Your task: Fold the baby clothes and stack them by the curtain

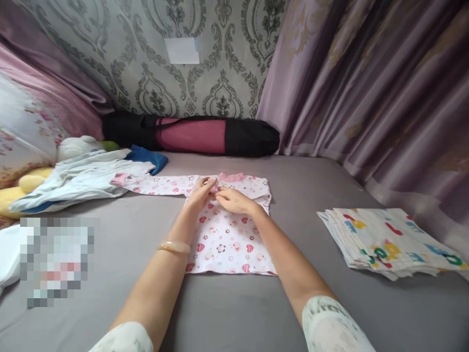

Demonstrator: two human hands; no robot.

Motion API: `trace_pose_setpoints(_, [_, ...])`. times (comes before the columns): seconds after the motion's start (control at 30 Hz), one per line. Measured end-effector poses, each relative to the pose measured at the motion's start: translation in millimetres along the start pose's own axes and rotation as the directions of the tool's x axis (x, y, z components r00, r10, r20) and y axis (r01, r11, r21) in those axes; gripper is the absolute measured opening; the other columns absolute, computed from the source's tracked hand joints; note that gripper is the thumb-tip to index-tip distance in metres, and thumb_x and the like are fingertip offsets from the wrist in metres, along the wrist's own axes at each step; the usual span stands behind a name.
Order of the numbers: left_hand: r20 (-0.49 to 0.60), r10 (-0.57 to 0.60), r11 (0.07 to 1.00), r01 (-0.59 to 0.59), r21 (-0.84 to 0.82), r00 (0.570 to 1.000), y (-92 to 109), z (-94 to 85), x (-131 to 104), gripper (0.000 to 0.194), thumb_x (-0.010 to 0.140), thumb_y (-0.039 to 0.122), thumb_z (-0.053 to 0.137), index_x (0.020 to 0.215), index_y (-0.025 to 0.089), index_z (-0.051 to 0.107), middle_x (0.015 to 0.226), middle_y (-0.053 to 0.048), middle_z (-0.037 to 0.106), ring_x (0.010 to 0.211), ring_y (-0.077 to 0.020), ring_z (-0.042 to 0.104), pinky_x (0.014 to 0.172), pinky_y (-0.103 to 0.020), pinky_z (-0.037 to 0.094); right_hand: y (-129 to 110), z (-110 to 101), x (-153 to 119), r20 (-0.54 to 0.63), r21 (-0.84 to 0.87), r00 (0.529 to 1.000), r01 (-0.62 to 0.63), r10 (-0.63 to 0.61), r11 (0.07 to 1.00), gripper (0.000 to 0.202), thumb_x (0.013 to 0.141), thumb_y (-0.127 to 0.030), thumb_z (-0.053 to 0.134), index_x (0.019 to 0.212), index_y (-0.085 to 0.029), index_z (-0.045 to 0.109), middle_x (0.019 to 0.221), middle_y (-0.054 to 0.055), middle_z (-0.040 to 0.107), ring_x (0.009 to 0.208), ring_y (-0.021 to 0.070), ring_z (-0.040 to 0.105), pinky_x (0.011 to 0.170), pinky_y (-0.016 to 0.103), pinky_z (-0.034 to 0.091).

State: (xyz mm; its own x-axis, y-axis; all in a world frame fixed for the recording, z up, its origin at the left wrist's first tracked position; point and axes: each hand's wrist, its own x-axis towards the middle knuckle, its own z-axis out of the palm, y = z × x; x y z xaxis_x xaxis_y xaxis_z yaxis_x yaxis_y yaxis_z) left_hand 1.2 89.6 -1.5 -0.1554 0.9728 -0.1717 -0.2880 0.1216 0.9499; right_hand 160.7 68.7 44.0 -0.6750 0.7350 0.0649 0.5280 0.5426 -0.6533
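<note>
A small white shirt [227,244] printed with red hearts and trimmed with a pink collar lies flat on the grey bed [234,313]. One sleeve stretches out to the left; the right side looks folded inward. My left hand [201,191] and my right hand [234,200] meet on the upper chest of the shirt just below the collar, fingertips pinching or pressing the fabric there. A pale bangle sits on my left wrist.
A folded stack of white cloths with coloured letters [388,239] lies at the right. A heap of white and blue clothes [84,178] and soft toys sit at the left. A black and pink roll bag [194,133] lies along the wall; curtains hang at the right.
</note>
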Motion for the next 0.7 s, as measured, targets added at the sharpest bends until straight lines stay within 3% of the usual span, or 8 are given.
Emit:
trace_pose_setpoints(0.1, [-0.015,0.057,0.979,-0.053,0.196,0.998,3.7,-1.7,-5.3,0.084,0.064,0.02,0.079,0.139,0.018,0.042,0.075,0.004,0.054,0.059,-0.0097,0.053,0.058,-0.023,0.045,15.4,-16.7,1.7,-0.149,0.172,0.988,-0.001,0.027,0.985,0.028,0.089,-0.02,0.046,0.098,-0.021,0.072,0.105,0.004,0.072,0.102,0.0188,0.064,0.097,0.035,0.046])
trace_pose_setpoints(0.17, [0.062,0.124,0.932,-0.138,0.336,0.99,7.6,-3.5,-9.2,0.081,0.062,0.013,0.073,0.139,0.022,0.047,0.077,0.003,0.055,0.062,-0.0098,0.053,0.061,-0.022,0.046,31.2,-31.2,-0.3,-0.291,0.252,0.948,-0.052,0.127,0.966,0.028,0.086,-0.019,0.049,0.101,-0.019,0.073,0.101,0.004,0.073,0.098,0.0184,0.066,0.095,0.035,0.048])
trace_pose_setpoints(0.23, [0.19,0.177,0.86,-0.246,0.448,0.966,11.4,-3.8,-11.9,0.065,0.064,0.011,0.067,0.127,0.023,0.06,0.078,0.002,0.057,0.066,-0.0114,0.054,0.065,-0.024,0.048,48.4,-47.5,-5.6,-0.42,0.342,0.874,-0.096,0.244,0.935,0.025,0.085,-0.021,0.051,0.096,-0.018,0.073,0.096,0.005,0.074,0.093,0.0187,0.067,0.092,0.037,0.05])
trace_pose_setpoints(0.33, [0.34,0.27,0.743,-0.419,0.521,0.901,15.3,1.9,-12.2,0.039,0.068,0.011,0.057,0.102,0.021,0.073,0.084,-0.003,0.061,0.076,-0.0162,0.057,0.073,-0.028,0.051,71.8,-69.8,-16.7,-0.568,0.501,0.721,-0.08,0.397,0.862,0.022,0.083,-0.022,0.053,0.093,-0.018,0.072,0.096,0.006,0.074,0.093,0.0188,0.068,0.092,0.039,0.051])
trace_pose_setpoints(0.43, [0.355,0.422,0.628,-0.552,0.549,0.834,17.1,11.2,-9.5,0.03,0.074,0.012,0.052,0.091,0.022,0.074,0.096,-0.007,0.062,0.089,-0.02,0.058,0.084,-0.032,0.05,89.1,-82.8,-25.2,-0.604,0.594,0.587,-0.12,0.54,0.796,0.026,0.086,-0.022,0.048,0.099,-0.016,0.07,0.101,0.009,0.074,0.094,0.0193,0.07,0.092,0.039,0.052])
trace_pose_setpoints(0.5, [0.323,0.52,0.566,-0.602,0.563,0.791,17.2,13.8,-7.4,0.032,0.077,0.012,0.051,0.097,0.022,0.074,0.104,-0.008,0.06,0.098,-0.0214,0.058,0.092,-0.033,0.047,96.2,-84.5,-27.3,-0.627,0.565,0.538,-0.185,0.564,0.804,0.031,0.089,-0.021,0.043,0.106,-0.014,0.068,0.107,0.011,0.073,0.098,0.0194,0.069,0.093,0.038,0.051])
trace_pose_setpoints(0.57, [0.289,0.569,0.526,-0.611,0.591,0.77,16.0,11.2,-5.2,0.037,0.079,0.012,0.049,0.107,0.021,0.071,0.11,-0.009,0.058,0.103,-0.0225,0.057,0.097,-0.035,0.045,98.6,-80.8,-26.8,-0.637,0.46,0.552,-0.288,0.538,0.84,0.036,0.09,-0.019,0.039,0.115,-0.014,0.065,0.112,0.012,0.071,0.105,0.0195,0.067,0.097,0.037,0.049])
trace_pose_setpoints(0.7, [0.201,0.504,0.537,-0.487,0.688,0.84,8.5,-3.0,1.7,0.041,0.078,0.014,0.05,0.114,0.018,0.069,0.103,-0.009,0.057,0.097,-0.023,0.058,0.096,-0.039,0.045,89.5,-61.7,-22.8,-0.514,0.109,0.719,-0.486,0.468,0.867,0.048,0.092,-0.017,0.037,0.137,-0.008,0.051,0.139,0.017,0.055,0.13,0.0205,0.05,0.111,0.033,0.035])
